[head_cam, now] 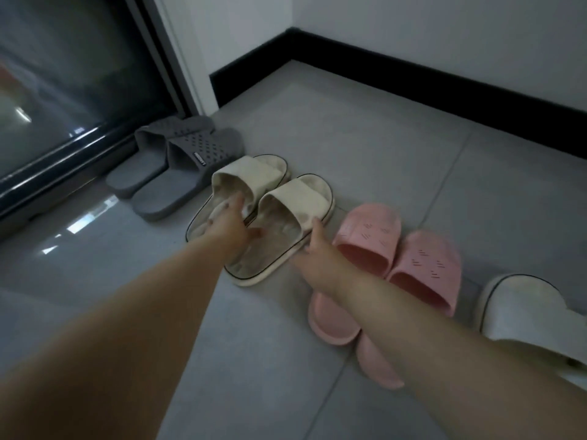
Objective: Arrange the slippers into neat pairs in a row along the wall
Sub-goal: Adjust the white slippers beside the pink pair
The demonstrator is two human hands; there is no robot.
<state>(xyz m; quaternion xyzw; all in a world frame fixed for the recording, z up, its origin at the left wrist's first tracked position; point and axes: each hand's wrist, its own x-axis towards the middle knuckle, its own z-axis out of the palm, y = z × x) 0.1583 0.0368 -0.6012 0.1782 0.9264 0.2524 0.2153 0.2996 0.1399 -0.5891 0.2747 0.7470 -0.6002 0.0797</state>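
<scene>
Reaching down to the cream slippers (295, 198), your left hand (227, 225) lies across both insoles, fingers spread, gripping nothing. Your right hand (319, 249) touches their outer edge, thumb raised; its grip is unclear. The grey slippers (190, 150) sit just left of them, the pink slippers (368, 230) just right.

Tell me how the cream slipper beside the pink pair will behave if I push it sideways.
The cream slipper probably slides easily: the floor looks smooth and glossy. It likely keeps its shape, since its sole looks thick and its strap stands arched. Tipping seems unlikely; it lies flat and wide.
</scene>
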